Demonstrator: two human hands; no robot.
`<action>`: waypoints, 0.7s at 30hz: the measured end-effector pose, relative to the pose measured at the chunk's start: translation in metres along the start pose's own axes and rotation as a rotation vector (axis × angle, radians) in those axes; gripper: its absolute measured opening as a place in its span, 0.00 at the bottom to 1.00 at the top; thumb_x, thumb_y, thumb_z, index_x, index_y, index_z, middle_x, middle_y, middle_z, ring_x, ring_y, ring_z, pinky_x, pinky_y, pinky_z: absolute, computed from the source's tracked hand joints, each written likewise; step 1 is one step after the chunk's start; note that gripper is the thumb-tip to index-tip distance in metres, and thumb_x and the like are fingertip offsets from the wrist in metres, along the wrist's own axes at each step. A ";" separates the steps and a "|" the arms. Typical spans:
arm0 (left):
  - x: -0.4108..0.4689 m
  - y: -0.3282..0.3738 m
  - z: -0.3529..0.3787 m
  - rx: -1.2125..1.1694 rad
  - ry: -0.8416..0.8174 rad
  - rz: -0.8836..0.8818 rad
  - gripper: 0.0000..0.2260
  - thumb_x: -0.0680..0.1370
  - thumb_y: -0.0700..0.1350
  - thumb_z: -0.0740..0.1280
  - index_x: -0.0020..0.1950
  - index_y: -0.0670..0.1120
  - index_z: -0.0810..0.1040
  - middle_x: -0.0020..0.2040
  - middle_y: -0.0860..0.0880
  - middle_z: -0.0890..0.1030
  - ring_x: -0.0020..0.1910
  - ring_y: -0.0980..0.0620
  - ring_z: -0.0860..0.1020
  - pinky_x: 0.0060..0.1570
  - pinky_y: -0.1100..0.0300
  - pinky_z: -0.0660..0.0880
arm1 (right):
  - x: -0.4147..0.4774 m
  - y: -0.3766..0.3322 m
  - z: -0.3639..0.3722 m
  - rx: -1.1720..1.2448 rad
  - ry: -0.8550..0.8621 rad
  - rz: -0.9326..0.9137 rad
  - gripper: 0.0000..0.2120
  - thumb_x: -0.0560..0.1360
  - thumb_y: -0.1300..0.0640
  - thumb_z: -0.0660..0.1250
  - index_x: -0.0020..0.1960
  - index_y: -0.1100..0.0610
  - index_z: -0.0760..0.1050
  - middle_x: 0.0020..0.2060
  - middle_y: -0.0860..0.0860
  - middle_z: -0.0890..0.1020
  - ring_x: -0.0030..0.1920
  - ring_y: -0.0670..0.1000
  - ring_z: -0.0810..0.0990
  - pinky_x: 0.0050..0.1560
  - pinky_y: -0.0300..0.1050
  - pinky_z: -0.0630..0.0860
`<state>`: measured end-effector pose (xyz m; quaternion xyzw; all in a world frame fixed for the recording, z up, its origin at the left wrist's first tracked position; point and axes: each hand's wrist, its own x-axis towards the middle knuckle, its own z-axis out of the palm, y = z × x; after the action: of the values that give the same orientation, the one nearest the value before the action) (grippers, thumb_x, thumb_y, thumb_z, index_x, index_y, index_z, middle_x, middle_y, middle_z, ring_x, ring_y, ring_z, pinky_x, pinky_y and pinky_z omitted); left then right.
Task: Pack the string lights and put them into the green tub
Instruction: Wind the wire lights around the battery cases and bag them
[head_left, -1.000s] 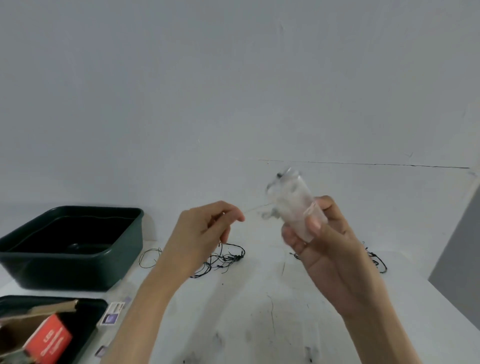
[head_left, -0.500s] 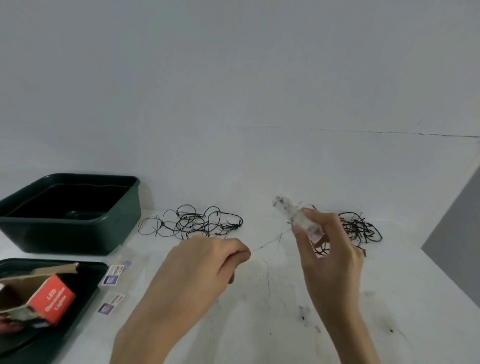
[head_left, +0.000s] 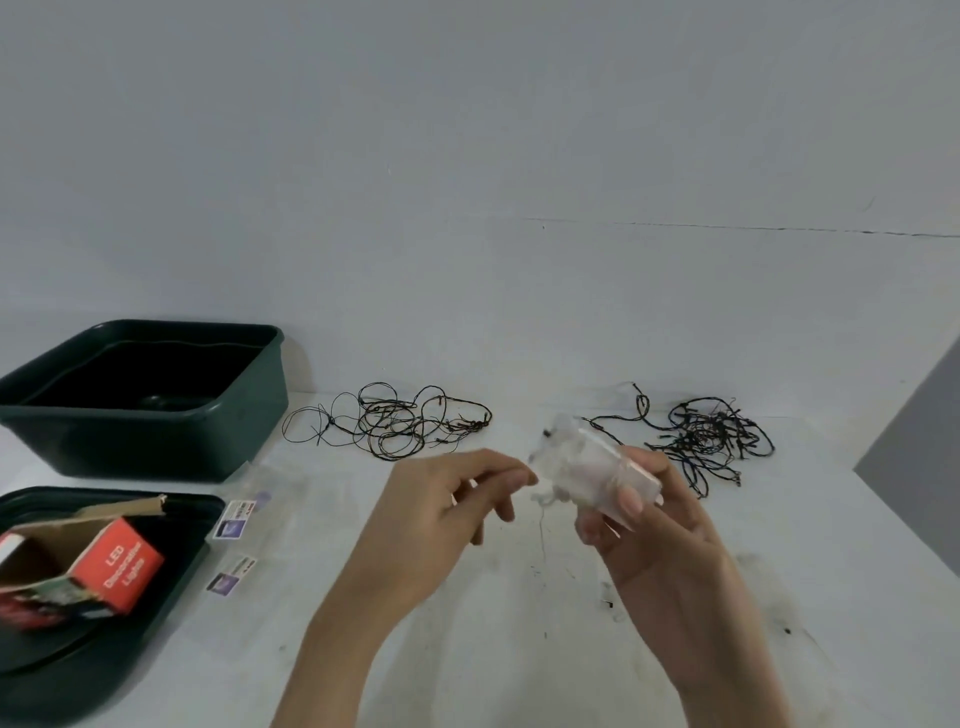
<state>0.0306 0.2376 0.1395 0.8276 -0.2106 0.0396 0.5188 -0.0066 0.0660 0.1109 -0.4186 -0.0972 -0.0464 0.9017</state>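
Now, clear bundle (head_left: 587, 470): a pale, blurred wound-up set of string lights, held above the counter (head_left: 467, 649) toward its far edge; its exact form is too smeared to tell.
Right hand (head_left: 660, 530): fingers and thumb are curled round the bundle's near end, gripping it tilted with the free end pointing up and left.
Left hand (head_left: 441, 509): thumb and forefinger pinch the thin wire (head_left: 541, 530) right at the bundle's free end; the other fingers are loosely curled.
Thin wire: a fine strand hangs from between the hands toward the counter.
Step in hand: probably winding the loose strand onto the bundle. It calls for light, even tension, short feeds so the strand does not kink, a firm right grip so turns cannot slide off, and a tucked end.
Left black tangle (head_left: 389, 421): loose along the far edge, unpacked.
Right black tangle (head_left: 706, 436): also along the far edge, beyond the right hand.
Green tub (head_left: 156, 436): at the far left corner, well apart from the bundle; its inside is too dark to read.
Dark tray (head_left: 182, 571): at the near left corner, holding an open red box (head_left: 119, 566).
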 end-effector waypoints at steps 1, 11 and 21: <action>-0.003 0.000 0.005 -0.004 -0.019 -0.011 0.10 0.76 0.45 0.67 0.39 0.58 0.81 0.29 0.58 0.79 0.24 0.59 0.72 0.27 0.73 0.64 | 0.001 0.002 0.001 0.012 0.038 -0.018 0.19 0.53 0.54 0.83 0.41 0.54 0.80 0.37 0.54 0.80 0.31 0.50 0.76 0.33 0.39 0.75; -0.018 0.010 0.023 0.224 -0.161 -0.028 0.08 0.78 0.54 0.62 0.48 0.56 0.81 0.34 0.60 0.80 0.35 0.56 0.77 0.37 0.64 0.74 | -0.001 0.010 0.007 -0.307 0.400 -0.160 0.14 0.64 0.52 0.73 0.45 0.57 0.74 0.33 0.53 0.81 0.35 0.52 0.76 0.39 0.40 0.74; -0.006 0.008 0.016 0.532 0.158 0.454 0.10 0.74 0.52 0.62 0.38 0.52 0.79 0.29 0.56 0.75 0.29 0.56 0.72 0.25 0.59 0.73 | -0.003 0.012 0.005 -0.711 0.322 -0.241 0.08 0.69 0.59 0.72 0.44 0.49 0.77 0.40 0.54 0.85 0.43 0.55 0.83 0.46 0.40 0.79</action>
<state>0.0200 0.2226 0.1378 0.8602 -0.3305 0.2712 0.2780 -0.0086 0.0775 0.1045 -0.6771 0.0189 -0.2473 0.6928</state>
